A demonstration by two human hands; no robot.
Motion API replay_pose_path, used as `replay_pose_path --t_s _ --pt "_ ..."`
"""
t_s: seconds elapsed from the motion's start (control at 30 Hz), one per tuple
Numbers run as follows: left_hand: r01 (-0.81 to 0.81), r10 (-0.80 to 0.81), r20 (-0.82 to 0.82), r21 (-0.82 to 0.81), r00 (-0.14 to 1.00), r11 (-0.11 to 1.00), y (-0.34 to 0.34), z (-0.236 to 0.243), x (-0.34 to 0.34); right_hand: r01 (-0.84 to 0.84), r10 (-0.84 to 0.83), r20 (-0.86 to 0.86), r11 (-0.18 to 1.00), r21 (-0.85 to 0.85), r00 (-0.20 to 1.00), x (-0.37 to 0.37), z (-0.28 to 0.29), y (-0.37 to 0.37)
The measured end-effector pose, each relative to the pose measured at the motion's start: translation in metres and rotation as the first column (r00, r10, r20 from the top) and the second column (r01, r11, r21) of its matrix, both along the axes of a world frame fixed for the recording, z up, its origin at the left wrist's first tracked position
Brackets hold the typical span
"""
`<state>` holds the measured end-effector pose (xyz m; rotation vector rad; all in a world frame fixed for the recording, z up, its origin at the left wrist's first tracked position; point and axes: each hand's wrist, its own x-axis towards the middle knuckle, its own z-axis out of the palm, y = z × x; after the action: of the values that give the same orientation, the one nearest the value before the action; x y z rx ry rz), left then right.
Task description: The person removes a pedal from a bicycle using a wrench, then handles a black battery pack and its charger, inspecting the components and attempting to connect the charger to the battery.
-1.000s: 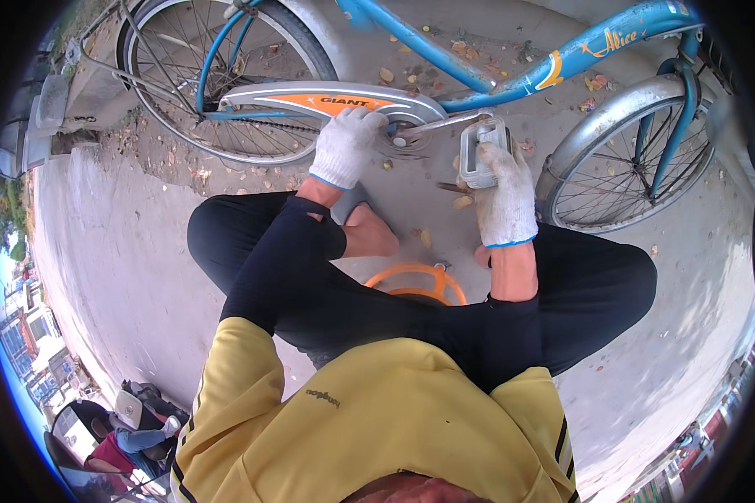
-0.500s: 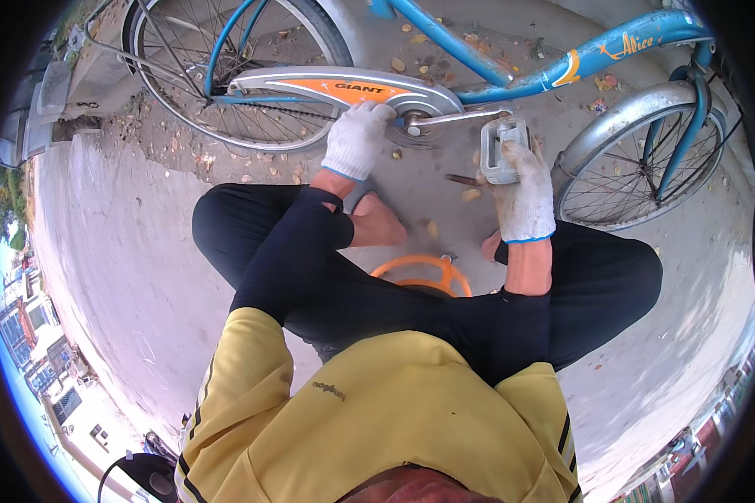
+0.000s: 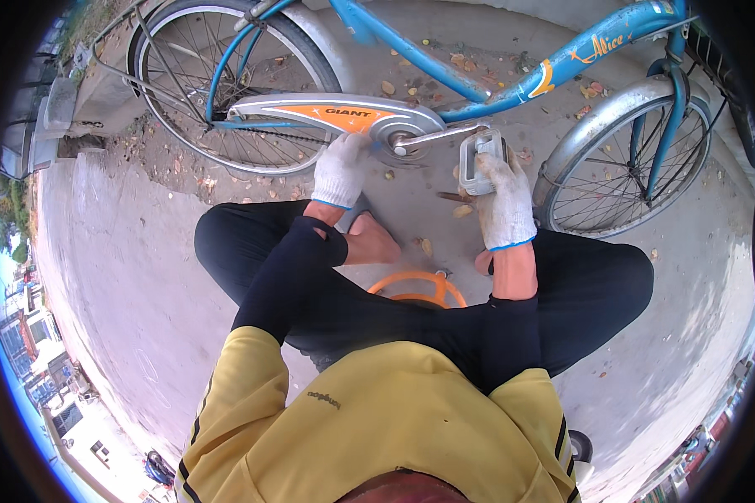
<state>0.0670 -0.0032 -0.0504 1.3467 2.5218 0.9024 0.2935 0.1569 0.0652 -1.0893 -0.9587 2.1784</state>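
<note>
A blue bicycle [image 3: 470,104] lies across the view before me, its silver and orange chain guard [image 3: 277,111] facing me. My right hand [image 3: 508,201], in a white knit glove, grips the grey pedal [image 3: 469,169] at the end of the metal crank arm [image 3: 440,134]. My gloved left hand [image 3: 341,172] is closed at the lower edge of the chain guard, just left of the crank hub [image 3: 400,146]. A small blue patch shows beside its fingertips; what those fingers hold, if anything, is hidden. A thin brown stick-like thing [image 3: 455,197] shows below the pedal.
The rear wheel [image 3: 226,155] is at the left, the front wheel [image 3: 621,220] at the right. Dry leaves [image 3: 462,211] dot the concrete ground. Close to my bare feet [image 3: 373,241] is an orange ring-shaped thing [image 3: 428,278], partly hidden by my legs.
The view has shifted, so the bicycle sits lower and a little more left. My left hand has drawn slightly left, away from the crank hub. My right hand stays on the pedal.
</note>
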Motion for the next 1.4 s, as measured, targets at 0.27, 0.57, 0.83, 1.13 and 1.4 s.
replay_pose_path --t_s 0.27,0.57,0.83,1.13,1.4 --pt "0.127 -0.136 -0.140 -0.069 0.981 0.989 0.011 0.008 0.005 -0.041 0.040 0.035 0.999 0.029 0.999 0.005 -0.006 0.002" --pt "0.168 -0.172 -0.181 -0.038 0.968 0.985 0.037 0.036 0.018 -0.046 0.045 0.012 0.998 0.050 0.999 -0.001 -0.004 0.000" --pt "0.145 -0.140 -0.157 0.025 0.978 0.989 0.040 0.034 0.013 -0.059 0.064 -0.066 0.996 0.066 0.996 -0.005 -0.008 0.002" --pt "-0.182 0.139 0.620 0.006 0.772 0.983 0.008 0.023 0.002 -0.100 0.112 -0.094 0.988 0.118 0.989 -0.017 -0.004 -0.005" --pt "-0.250 0.051 0.990 -0.016 0.132 0.968 0.005 0.055 0.044 -0.514 0.005 0.570 0.440 0.737 0.822 0.002 -0.046 -0.082"
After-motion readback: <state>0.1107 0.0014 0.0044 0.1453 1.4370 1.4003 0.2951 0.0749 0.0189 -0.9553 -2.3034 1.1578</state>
